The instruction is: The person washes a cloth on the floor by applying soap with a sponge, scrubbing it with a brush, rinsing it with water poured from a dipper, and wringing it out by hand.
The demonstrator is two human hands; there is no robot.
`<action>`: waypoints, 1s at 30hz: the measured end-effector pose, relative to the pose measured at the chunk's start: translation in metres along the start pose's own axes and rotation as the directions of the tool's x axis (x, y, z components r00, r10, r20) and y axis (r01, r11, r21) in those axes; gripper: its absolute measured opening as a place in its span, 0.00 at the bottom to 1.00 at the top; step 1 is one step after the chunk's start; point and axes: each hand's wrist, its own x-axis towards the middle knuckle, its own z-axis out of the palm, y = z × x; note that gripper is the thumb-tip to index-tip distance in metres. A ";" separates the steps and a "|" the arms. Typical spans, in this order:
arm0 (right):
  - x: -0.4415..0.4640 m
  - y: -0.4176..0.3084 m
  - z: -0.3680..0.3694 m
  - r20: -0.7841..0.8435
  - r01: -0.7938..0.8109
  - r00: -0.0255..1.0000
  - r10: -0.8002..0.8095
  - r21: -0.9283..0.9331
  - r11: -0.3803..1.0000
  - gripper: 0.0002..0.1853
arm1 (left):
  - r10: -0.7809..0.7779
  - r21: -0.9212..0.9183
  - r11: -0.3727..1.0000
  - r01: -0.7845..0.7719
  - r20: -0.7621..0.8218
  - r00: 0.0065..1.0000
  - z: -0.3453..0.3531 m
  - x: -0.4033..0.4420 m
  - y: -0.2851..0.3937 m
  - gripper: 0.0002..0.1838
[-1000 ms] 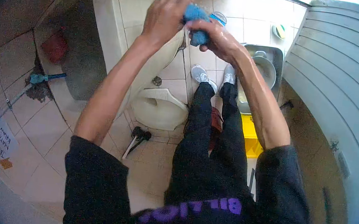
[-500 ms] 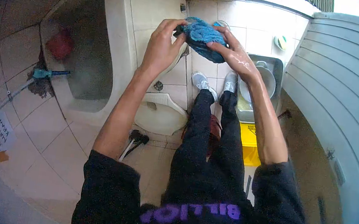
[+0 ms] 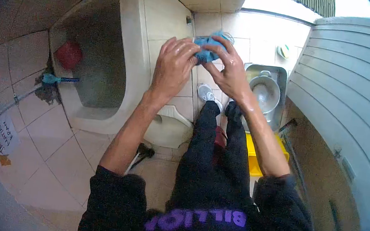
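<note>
A bunched blue cloth (image 3: pixel 207 55) is held up between both hands, above the tiled floor. My left hand (image 3: pixel 176 57) has its fingers curled against the cloth's left side. My right hand (image 3: pixel 230 70) grips the right side, with wet, bent fingers over the top and the thumb below. Beyond the hands, to the right, a grey basin (image 3: pixel 283 84) on the floor contains a round metal pot (image 3: pixel 265 93) with a handle.
A water-filled tub (image 3: pixel 124 45) with a red dipper (image 3: pixel 69 55) and a blue tap (image 3: pixel 51 79) is at left. A squat toilet (image 3: pixel 169 130) lies left of my legs. Right are a yellow stool (image 3: pixel 254 164) and a slatted door (image 3: pixel 348 67). Brushes (image 3: pixel 144 151) lie near the toilet.
The cloth, spread wider half a second ago, is bunched smaller again. Both hands have come closer together and sit slightly lower in view. The camera view has shifted.
</note>
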 end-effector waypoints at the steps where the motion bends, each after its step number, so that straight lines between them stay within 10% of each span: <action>1: -0.001 -0.002 0.000 -0.006 0.007 1.000 -0.007 -0.005 1.000 0.18 | 0.016 -0.008 1.000 -0.016 0.014 1.000 -0.005 -0.001 0.004 0.11; 8: 0.017 -0.080 -0.060 -0.007 0.031 0.999 -0.031 -0.075 0.997 0.11 | -0.166 -0.284 0.938 0.201 0.143 0.976 -0.058 0.007 0.036 0.10; 13: 0.025 -0.142 -0.113 -0.070 0.028 0.997 -0.033 -0.068 0.997 0.13 | -0.020 -0.202 0.979 0.038 0.089 0.996 -0.084 0.000 0.029 0.10; 19: 0.006 -0.204 -0.145 0.111 -0.008 0.993 0.031 -0.200 0.980 0.12 | -0.015 -0.510 0.860 -0.006 -0.038 0.999 -0.120 0.001 0.122 0.15; 30: 0.002 -0.200 -0.197 -0.148 -0.130 0.986 0.077 -0.394 0.910 0.13 | 0.200 -0.318 0.934 -0.163 0.089 0.976 -0.208 0.067 0.184 0.18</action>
